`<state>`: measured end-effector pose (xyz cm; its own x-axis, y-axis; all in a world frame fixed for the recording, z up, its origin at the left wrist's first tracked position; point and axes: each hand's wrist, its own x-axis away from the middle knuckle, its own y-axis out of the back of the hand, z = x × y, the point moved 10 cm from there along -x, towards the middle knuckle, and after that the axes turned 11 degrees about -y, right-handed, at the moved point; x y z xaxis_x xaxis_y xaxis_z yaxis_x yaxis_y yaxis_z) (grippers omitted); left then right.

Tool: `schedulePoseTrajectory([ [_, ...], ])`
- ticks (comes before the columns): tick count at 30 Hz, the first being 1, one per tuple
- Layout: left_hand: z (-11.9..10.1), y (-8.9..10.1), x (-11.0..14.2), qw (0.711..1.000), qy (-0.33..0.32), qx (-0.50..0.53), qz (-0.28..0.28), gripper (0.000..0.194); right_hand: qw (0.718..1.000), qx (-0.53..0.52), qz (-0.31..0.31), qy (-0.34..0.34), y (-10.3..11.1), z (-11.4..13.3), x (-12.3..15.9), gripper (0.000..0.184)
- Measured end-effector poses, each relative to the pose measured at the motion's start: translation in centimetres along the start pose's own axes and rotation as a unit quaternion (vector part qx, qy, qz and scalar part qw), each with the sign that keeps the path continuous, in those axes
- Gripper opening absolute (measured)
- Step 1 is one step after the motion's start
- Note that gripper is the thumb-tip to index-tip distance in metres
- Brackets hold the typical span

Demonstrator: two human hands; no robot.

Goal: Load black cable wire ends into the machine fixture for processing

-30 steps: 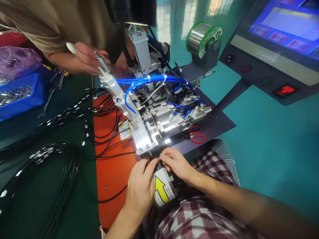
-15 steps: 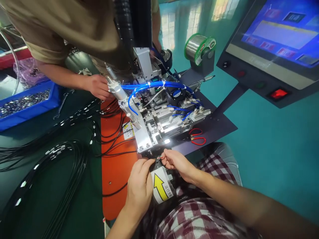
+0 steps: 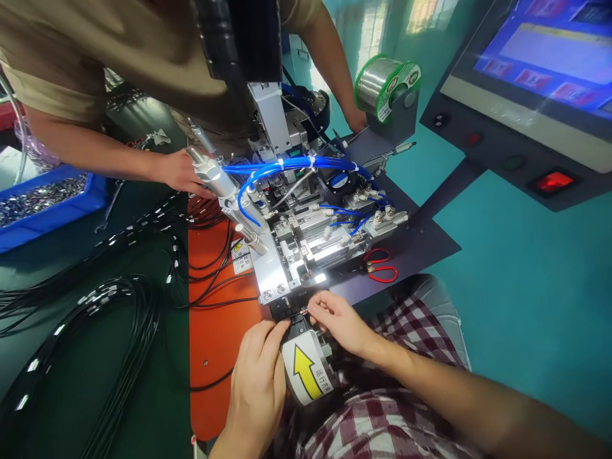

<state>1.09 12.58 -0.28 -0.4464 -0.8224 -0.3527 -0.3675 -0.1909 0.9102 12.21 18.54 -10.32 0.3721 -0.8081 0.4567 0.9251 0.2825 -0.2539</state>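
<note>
I'm pinching a tiny metal part [image 3: 304,311] by the black block [image 3: 298,326] w/ R grip [image 3: 338,322]; prob. light, stiff, slippery, so I'm favoring its end. L grip [image 3: 261,363]: can't tell.

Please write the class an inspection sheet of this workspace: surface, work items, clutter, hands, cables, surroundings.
Surface: orange board beside a dark green surface.
Work items: small piece, too small to identify; arrow-marked cover.
Clutter: red-handled tool beside the machine; blue bin of metal pieces.
Hands: right hand pinches the small piece; left hand at the cover, grip unclear.
Cables: black cables bundled; blue tubes arch over the machine.
Surroundings: another person's hand, lit screen, wire spool.
</note>
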Motion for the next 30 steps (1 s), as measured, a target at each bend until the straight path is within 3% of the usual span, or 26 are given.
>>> schedulePoseTrajectory([
  [3,0.5,0.2,-0.3,1.0,0.018,0.021,0.005,0.033,0.998,-0.048,0.031,-0.034,0.1,-0.8,-0.3,0.043],
  [7,0.0,-0.1,-0.8,1.0,0.0,0.015,0.02,0.038,0.998,-0.06,0.014,-0.024,0.9,-0.5,-0.2,0.046],
  [11,-0.2,-0.6,-1.0,1.0,-0.01,-0.006,0.027,0.037,1.0,-0.007,0.0,-0.019,0.5,-0.2,-0.2,0.042],
  [14,0.2,-1.1,-1.0,0.999,0.011,0.004,0.045,0.037,1.0,0.022,-0.022,-0.003,0.1,0.0,-0.2,0.034],
  [18,0.5,-1.8,-1.3,0.996,0.051,0.023,0.07,0.039,0.997,-0.063,-0.008,-0.033,-0.8,-0.6,-0.5,0.036],
  [23,0.5,-0.9,-1.2,0.987,0.106,0.118,0.039,0.037,0.997,-0.053,0.013,-0.046,-1.1,0.1,-0.2,0.044],
  [26,1.7,2.4,2.8,0.975,0.161,0.156,0.002,0.036,0.999,-0.019,0.02,-0.047,-0.1,0.1,1.5,0.046],
  [27,2.5,3.9,5.2,0.971,0.192,0.14,-0.01,0.035,0.999,-0.006,-0.022,-0.039,1.4,0.1,2.2,0.047],
  [30,4.5,9.6,14.3,0.955,0.294,-0.04,0.004,0.027,0.993,0.057,-0.103,-0.023,5.2,-0.3,3.9,0.051],
])
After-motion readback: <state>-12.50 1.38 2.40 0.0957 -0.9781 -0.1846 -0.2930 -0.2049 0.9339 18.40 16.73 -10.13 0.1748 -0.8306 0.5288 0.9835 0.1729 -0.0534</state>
